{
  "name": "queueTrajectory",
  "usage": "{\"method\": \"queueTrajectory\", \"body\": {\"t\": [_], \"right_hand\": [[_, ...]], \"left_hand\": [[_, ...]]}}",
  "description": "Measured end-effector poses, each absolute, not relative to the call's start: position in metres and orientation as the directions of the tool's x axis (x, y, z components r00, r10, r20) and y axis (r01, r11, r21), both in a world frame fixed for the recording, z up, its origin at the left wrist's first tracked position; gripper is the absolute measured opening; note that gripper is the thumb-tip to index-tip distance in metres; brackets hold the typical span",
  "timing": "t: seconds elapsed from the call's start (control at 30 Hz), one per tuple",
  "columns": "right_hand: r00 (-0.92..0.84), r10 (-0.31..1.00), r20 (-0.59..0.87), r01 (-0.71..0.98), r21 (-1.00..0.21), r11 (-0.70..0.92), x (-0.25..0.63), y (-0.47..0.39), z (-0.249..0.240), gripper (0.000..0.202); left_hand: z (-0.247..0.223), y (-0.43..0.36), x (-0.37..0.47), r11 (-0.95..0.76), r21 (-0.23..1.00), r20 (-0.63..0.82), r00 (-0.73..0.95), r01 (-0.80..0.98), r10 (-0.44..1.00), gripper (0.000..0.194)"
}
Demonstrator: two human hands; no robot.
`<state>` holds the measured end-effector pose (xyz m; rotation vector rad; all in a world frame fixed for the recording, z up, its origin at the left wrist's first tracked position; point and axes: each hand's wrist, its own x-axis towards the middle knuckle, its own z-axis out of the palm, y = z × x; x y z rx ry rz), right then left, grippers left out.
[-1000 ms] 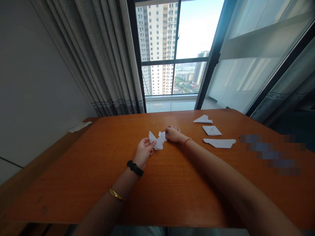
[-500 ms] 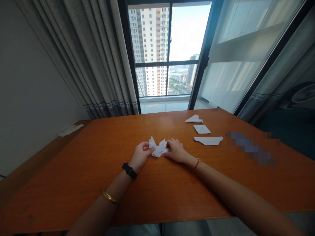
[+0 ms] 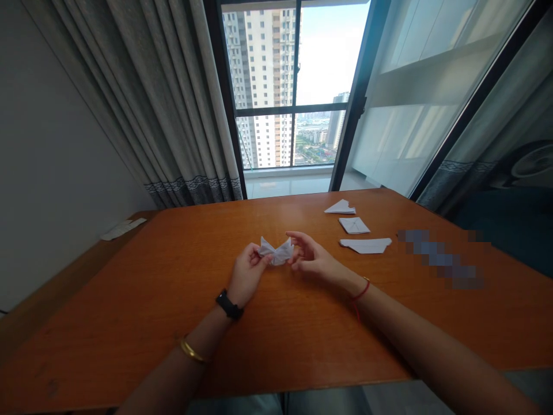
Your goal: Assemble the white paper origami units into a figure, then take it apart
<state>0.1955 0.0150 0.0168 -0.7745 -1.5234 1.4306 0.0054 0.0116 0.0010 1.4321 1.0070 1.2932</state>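
Note:
A white folded paper piece with pointed, wing-like corners is held up over the middle of the wooden table. My left hand pinches its left side between thumb and fingers. At the paper's right edge is my right hand, with fingers apart and the index finger extended; its fingertips are beside the paper, and whether they touch it is unclear.
Right of my hands lie three more folded white papers: a pointed one, a square one and a long flat one. Beyond them is a blurred-out patch. A white paper strip lies far left. Curtains and a window stand behind.
My right hand has let go of the paper's right side and its fingers have spread. The folded paper has tilted and its corners spread wider, with my left hand still holding it.

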Motion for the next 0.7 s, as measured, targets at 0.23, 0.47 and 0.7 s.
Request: {"method": "queueTrajectory", "body": {"t": [0.23,0.47,0.7], "right_hand": [[-0.328,0.922,0.208,0.357,-0.876,0.324,0.18,0.01,-0.005,0.011],[-0.324,0.91,0.259,0.518,-0.756,0.4,0.181,0.009,-0.005,0.011],[-0.331,0.915,0.231,0.504,-0.776,0.379,0.18,0.01,-0.005,0.003]], "left_hand": [[-0.009,0.007,0.011,-0.217,0.976,0.211,0.145,0.026,0.967,0.057],[-0.015,0.007,0.013,-0.199,0.964,0.171,0.164,0.173,0.971,0.034],[-0.021,0.005,0.019,-0.104,0.994,0.107,0.171,-0.031,0.979,0.053]]}}
